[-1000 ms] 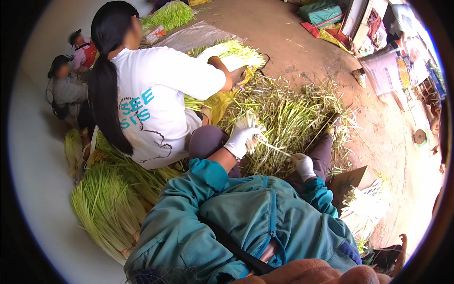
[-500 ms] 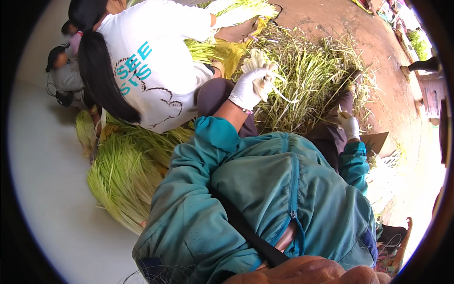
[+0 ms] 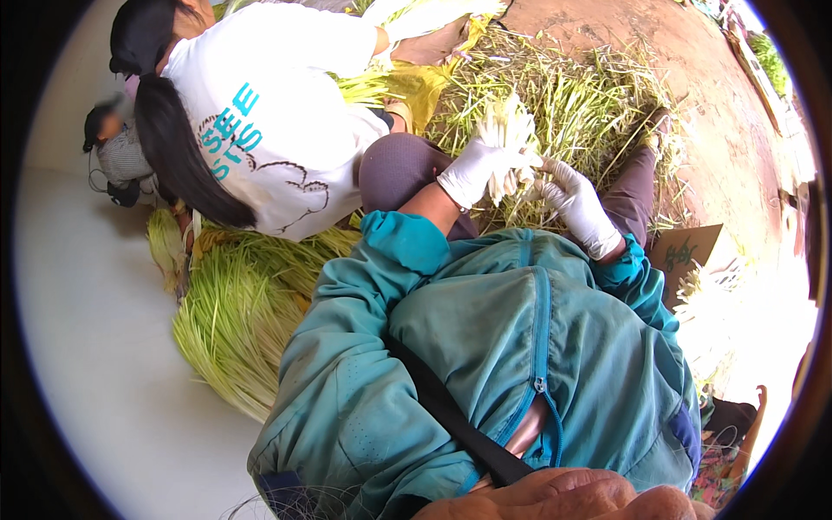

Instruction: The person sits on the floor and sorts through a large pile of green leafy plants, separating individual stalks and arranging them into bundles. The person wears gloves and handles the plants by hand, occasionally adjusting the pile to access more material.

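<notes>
My left hand (image 3: pixel 468 176), in a white glove, is closed round a bunch of pale whitish-yellow stalks (image 3: pixel 506 126). The bunch stands up from the fist, and its other ends stick out below the fingers. Beside it on the right, my white-gloved right hand (image 3: pixel 579 211) has its fingers bent in at the edge of the bunch. What those fingers pinch is too small to make out. Both hands are above a wide heap of loose green and yellowish leaves and stalks (image 3: pixel 572 104) on the ground between my legs.
A co-worker in a white shirt (image 3: pixel 286 113) sits close on my left. Long green-yellow stalks (image 3: pixel 230 321) lie behind that person. Yellow sheeting (image 3: pixel 420 87) borders the heap. A cardboard piece (image 3: pixel 685 256) and pale stalks (image 3: pixel 711 299) are at my right. Another person (image 3: pixel 121 152) is farther left.
My right hand has come up and left from beside my right knee to the bunch. My left hand, still holding the bunch, has shifted slightly right and down.
</notes>
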Motion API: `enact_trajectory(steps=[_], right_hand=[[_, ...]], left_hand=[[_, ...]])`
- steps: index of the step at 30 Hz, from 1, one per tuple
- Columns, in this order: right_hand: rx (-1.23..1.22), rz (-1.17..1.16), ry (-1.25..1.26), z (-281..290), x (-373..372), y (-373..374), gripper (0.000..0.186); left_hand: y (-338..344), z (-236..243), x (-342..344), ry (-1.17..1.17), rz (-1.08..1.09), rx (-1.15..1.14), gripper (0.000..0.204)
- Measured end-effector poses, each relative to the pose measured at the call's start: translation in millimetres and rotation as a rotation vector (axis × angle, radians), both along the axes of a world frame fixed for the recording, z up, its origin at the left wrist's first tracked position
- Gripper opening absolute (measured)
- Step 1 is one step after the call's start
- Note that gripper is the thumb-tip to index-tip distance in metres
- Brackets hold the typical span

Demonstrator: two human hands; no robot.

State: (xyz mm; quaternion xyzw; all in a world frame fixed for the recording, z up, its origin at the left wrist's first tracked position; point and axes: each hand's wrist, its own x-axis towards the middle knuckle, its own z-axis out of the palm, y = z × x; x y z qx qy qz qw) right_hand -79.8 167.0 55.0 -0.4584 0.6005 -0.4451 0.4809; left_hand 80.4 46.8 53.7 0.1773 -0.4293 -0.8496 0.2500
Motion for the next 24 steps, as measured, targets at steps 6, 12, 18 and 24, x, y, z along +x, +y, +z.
enact_trajectory(steps=[6, 12, 18, 24], right_hand=[[-0.100, -0.021, 0.257, -5, -4, 10, 0.020], [-0.182, 0.181, 0.573, 30, -3, 28, 0.014], [-0.146, -0.108, 0.604, 22, -76, 52, 0.013], [-0.201, -0.532, 0.179, 20, -142, 65, 0.020]], left_hand=[[1, -3, -1, -0.245, 0.061, -0.126, 0.035], [-12, -22, 5, -0.059, 0.185, 0.080, 0.022], [-9, -16, 9, 0.078, 0.187, 0.339, 0.024], [-15, -24, 13, 0.194, 0.119, 0.369, 0.015]])
